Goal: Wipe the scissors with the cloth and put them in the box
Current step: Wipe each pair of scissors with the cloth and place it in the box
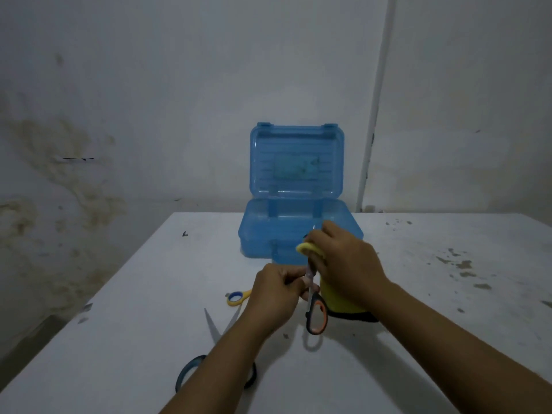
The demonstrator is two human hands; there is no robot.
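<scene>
My left hand holds a pair of scissors with black and orange handles upright, handles hanging down, blades pointing up. My right hand grips a yellow cloth wrapped around the blades, which it hides. Behind the hands a translucent blue box stands on the white table with its lid raised. A second pair with yellow and blue handles lies left of my left hand. A larger pair with dark blue handles lies open under my left forearm, one blade showing.
The white table has chipped spots at the right and small marks at the left. Its left edge runs diagonally from near the box to the bottom left. A stained wall and a white pipe stand behind.
</scene>
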